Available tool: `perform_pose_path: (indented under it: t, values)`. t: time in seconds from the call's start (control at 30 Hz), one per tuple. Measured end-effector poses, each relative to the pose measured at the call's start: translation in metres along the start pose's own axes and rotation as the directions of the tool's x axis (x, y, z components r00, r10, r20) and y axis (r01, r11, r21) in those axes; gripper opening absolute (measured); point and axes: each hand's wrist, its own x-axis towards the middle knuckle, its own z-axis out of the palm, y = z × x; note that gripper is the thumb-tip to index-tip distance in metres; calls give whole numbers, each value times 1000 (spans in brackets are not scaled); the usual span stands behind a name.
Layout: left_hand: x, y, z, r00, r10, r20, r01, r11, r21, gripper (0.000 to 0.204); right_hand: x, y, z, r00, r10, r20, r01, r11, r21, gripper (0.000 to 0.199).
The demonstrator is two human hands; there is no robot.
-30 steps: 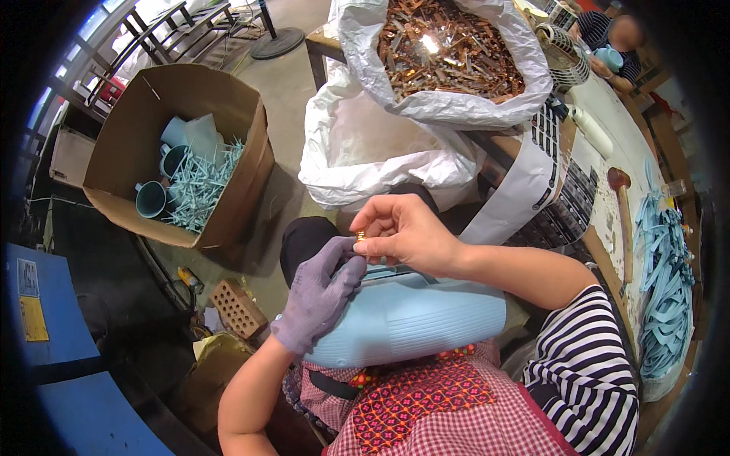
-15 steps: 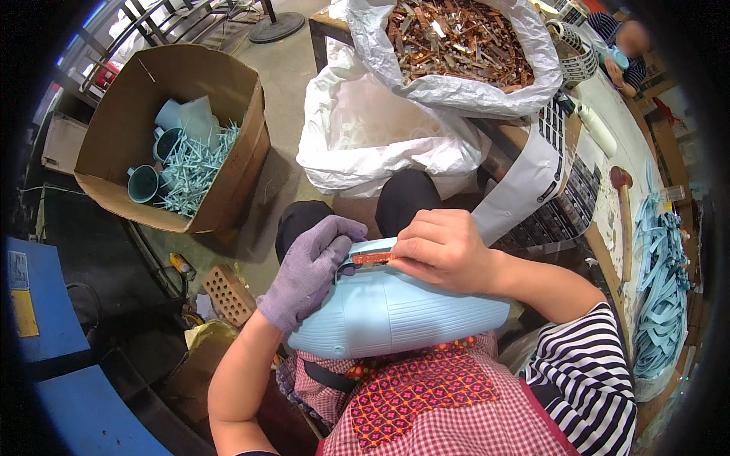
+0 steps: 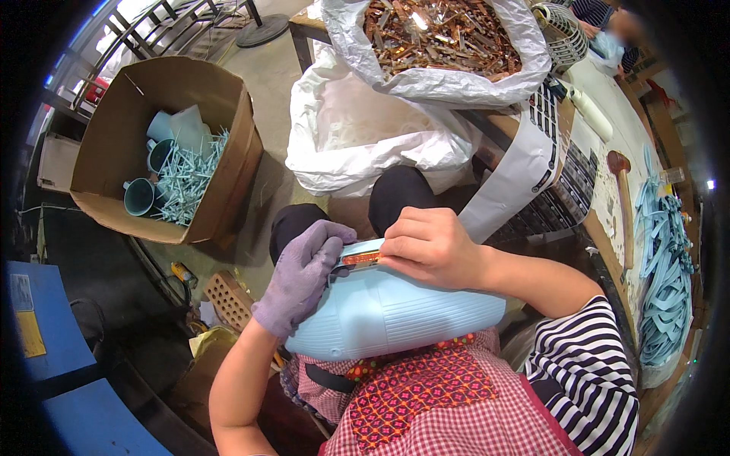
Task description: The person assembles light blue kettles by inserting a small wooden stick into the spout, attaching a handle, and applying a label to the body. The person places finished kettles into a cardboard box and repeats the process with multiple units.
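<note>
You had the pale blue ribbed plastic shell (image 3: 395, 311) lying across your lap, just below the middle of the view, its long body running from about 8 o'clock to 3 o'clock. Your left hand (image 3: 303, 275), in a purple glove, came up from 7 o'clock with the forearm bare and the wrist bent, its fingers curled over the shell's upper left edge and closed on it. Your right hand (image 3: 433, 247) reached in from 4 o'clock along a striped sleeve (image 3: 589, 372), knuckles up, fingers folded tight and pinching a small copper-coloured metal strip (image 3: 360, 258) against the shell's top rim, right between the two hands. Both hands touched the shell and sat just beside each other. At 10 o'clock stood an open cardboard box (image 3: 122, 137) holding teal cups and pale blue plastic offcuts. At 12 o'clock a white sack (image 3: 456, 80) lay open, full of coppery metal pieces. At 3 o'clock a heap of blue plastic strips (image 3: 665, 258) rested on the workbench.
</note>
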Motion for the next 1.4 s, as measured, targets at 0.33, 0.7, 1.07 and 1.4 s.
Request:
perform_pose_path:
  t: [0.33,0.7,1.07,1.4]
  values:
    - [5,11,12,997,82,13,-82,953,292,27,-23,6,8,875,466,133,-484,838,252,35]
    - [94,62,96,846,524,101,-530,799,284,47,-143,30,-208,548,829,-112,-796,558,234,33]
    - [196,64,156,924,362,122,-381,860,340,22,-220,128,-350,240,789,-566,-904,-32,-427,58]
    - [192,71,154,924,353,150,-383,833,399,24,-135,75,-284,455,876,161,-890,442,109,59]
